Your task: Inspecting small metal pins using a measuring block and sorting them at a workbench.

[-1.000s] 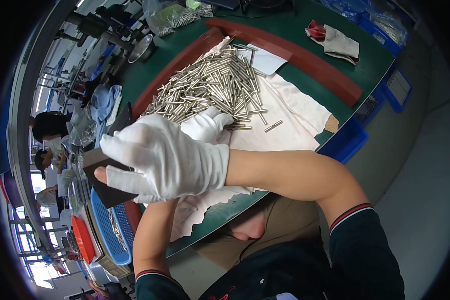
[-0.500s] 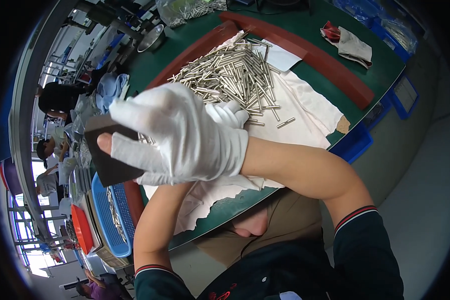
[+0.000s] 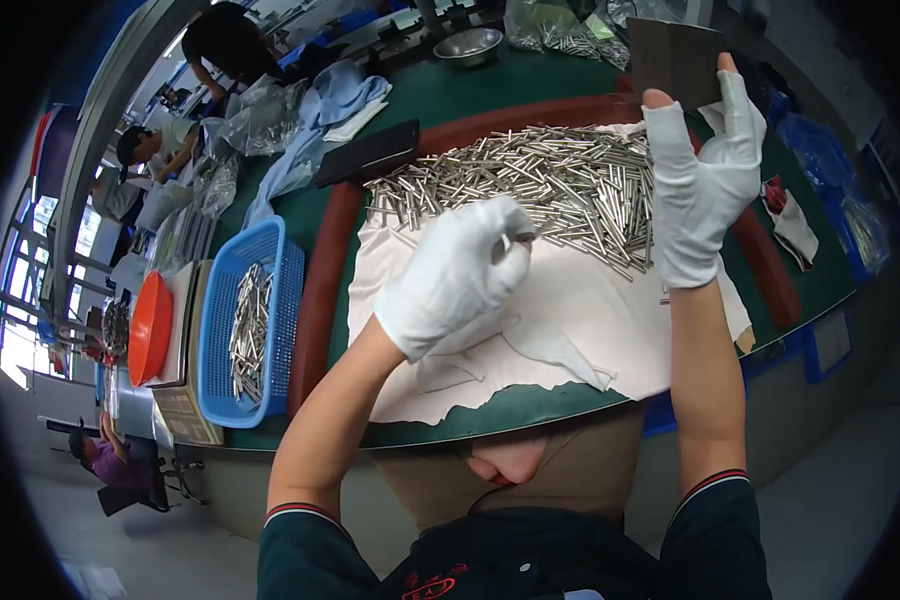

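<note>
My left hand (image 3: pixel 458 278), in a white glove, rests on the white cloth (image 3: pixel 570 330) at the near edge of a pile of thin metal rods (image 3: pixel 540 185). Its fingertips pinch one metal rod (image 3: pixel 526 238). My right hand (image 3: pixel 700 185), also gloved with bare fingertips, is raised over the right side of the pile. It grips the lower edge of a dark flat board (image 3: pixel 673 60) held upright above the table.
A blue basket (image 3: pixel 218 330) with several rods stands to the left, beside an orange bowl (image 3: pixel 150 325). A second dark board (image 3: pixel 370 152) lies on the brown padded rim (image 3: pixel 315 300). A steel bowl (image 3: pixel 467 45) and bags sit at the back. People work far left.
My right hand carried the dark board from the left side across to the upper right. My left hand, hidden under it before, now shows at the pile pinching a rod.
</note>
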The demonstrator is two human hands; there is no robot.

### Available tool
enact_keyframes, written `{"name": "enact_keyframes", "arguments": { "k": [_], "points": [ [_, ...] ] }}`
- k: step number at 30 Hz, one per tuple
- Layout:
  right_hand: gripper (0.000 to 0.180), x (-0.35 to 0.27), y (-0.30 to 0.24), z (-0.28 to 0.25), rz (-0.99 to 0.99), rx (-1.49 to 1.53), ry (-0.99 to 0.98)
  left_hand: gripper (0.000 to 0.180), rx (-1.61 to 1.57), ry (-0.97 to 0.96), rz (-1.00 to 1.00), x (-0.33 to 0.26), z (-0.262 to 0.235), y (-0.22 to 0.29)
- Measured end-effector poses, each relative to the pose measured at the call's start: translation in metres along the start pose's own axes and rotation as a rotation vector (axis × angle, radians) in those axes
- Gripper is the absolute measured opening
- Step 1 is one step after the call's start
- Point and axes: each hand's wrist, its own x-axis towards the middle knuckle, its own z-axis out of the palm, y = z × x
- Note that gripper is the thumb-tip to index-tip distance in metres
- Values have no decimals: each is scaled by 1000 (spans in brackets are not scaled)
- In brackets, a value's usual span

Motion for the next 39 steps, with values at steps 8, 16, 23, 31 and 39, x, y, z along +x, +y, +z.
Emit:
{"name": "enact_keyframes", "arguments": {
  "k": [8,16,23,31,39],
  "points": [
    [73,-37,-8,35,30,12,-352,37,-1335,198,-517,-76,-29,-67],
    [69,-63,-21,67,-143,-54,-651,71,-1170,320,-450,-80,-38,-75],
    [71,-75,-4,55,14,-90,-697,66,466,167,-221,-154,-45,-32],
    [70,-80,3,55,-28,-101,-696,60,642,-99,-210,-203,-40,-19],
    [69,-79,3,53,-124,-83,-679,64,598,-118,-160,-229,-58,-12]
  ]
}}
